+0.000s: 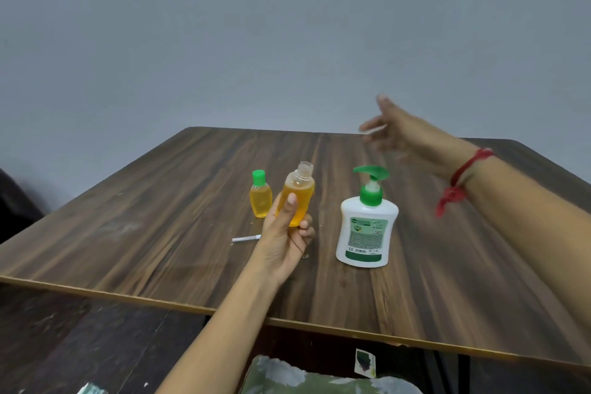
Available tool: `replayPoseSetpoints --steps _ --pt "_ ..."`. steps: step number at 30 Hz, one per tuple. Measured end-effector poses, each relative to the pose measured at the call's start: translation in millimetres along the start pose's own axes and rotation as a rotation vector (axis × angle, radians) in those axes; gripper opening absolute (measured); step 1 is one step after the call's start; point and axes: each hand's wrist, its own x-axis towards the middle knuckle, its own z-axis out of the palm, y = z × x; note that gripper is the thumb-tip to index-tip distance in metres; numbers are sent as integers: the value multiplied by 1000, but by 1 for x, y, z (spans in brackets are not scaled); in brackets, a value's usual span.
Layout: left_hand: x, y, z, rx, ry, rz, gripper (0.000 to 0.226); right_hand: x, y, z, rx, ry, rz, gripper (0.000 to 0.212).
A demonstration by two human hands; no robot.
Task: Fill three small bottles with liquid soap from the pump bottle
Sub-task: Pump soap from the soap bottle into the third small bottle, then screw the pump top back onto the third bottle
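Bottle held: 1 small uncapped clear plastic bottle of orange liquid, tilted, is gripped by left hand above dark wood-grain table.
Right hand: raised beyond the pump, blurred; grasp cannot be told, though perhaps a pale scrap is pinched.
Second bottle: 1 small green-capped bottle of yellow liquid is stood just left of it.
Pump: white plastic pump bottle with green head is stood upright at right, untouched.

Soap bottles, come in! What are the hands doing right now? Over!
Left hand grips uncapped small bottle, nearly full. Right hand blurred, in the air beyond pump bottle, grip unclear. Capped bottle stands filled. Nothing blocks the pump.
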Motion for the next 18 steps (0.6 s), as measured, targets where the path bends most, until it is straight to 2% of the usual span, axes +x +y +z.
replayPoseSetpoints --steps 2,4,6,8,10,12,16,18 --pt "-7 10 -10 -36 -6 16 91 -11 -15 -10 68 225 -194 32" --pt "-14 19 -19 -61 -12 35 94 -33 -27 -10 176 374 -405 19" --pt "-21 28 -28 -99 -8 49 95 -65 -34 8 246 375 -583 15" --pt "-25 34 -36 -128 6 58 95 -93 -32 47 230 279 -670 11" --pt "-28 38 -43 -140 21 70 89 -103 -18 91 135 158 -648 5" --pt "-31 40 -46 -142 24 79 82 -94 5 130 4 77 -545 3" --pt "-34 37 -46 -164 39 65 89 -48 47 163 -360 108 -341 16" --pt "-35 34 -46 -180 45 52 95 -27 61 167 -517 67 -246 32"
